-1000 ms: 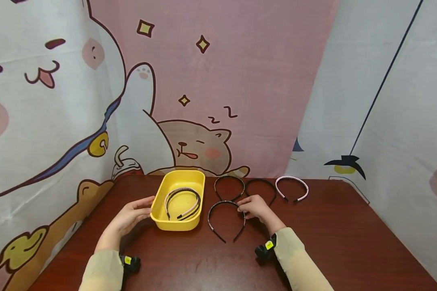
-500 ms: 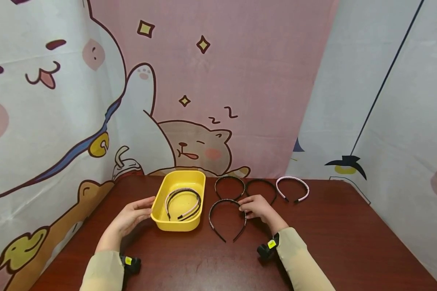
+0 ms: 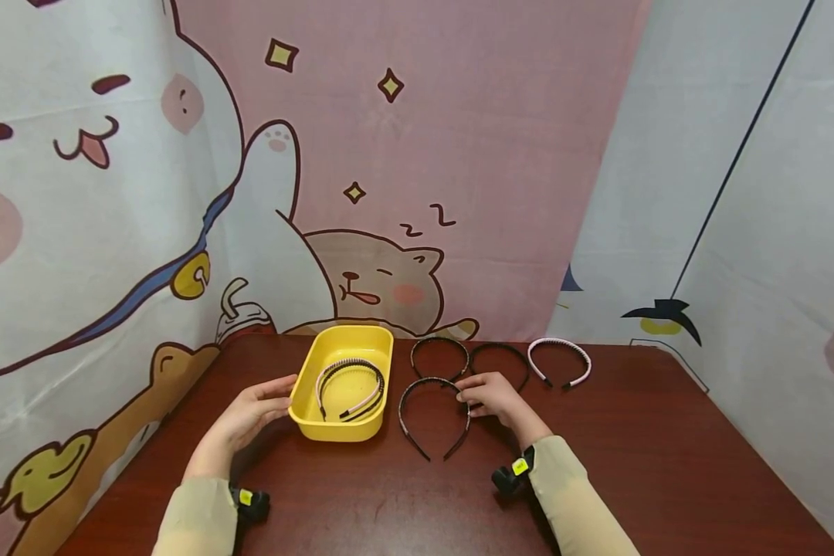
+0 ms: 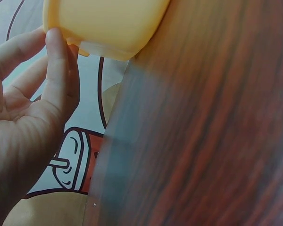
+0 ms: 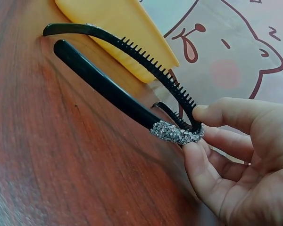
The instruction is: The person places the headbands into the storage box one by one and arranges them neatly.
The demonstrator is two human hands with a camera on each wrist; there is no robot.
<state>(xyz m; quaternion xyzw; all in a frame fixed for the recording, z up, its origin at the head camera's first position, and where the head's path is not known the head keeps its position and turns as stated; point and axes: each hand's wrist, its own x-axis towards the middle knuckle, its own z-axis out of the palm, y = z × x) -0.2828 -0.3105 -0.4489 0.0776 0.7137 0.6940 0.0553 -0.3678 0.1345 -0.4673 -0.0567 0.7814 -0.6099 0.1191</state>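
My right hand (image 3: 493, 398) pinches a black headband (image 3: 401, 415) between thumb and fingertips. In the right wrist view this headband (image 5: 108, 94) shows inner teeth and a silver glittery section (image 5: 172, 133) right by the fingertips. Its two ends point toward the front of the table in the head view. My left hand (image 3: 246, 413) touches the left side of a yellow bin (image 3: 337, 431) with straight fingers. In the left wrist view the fingertips meet the outer wall of the bin (image 4: 104, 23). Inside the bin lie a pink headband (image 3: 317, 390) and a dark headband (image 3: 381, 378).
Behind the right hand, two dark headbands (image 3: 413, 363) (image 3: 526, 371) lie side by side at the back of the brown table (image 3: 403, 517). A pink headband (image 3: 587, 363) lies farther right. A cartoon-printed cloth (image 3: 500, 154) hangs behind the table.
The headband in my right hand has risen and tilted slightly. My left hand stays at the bin, and the other headbands lie as before.
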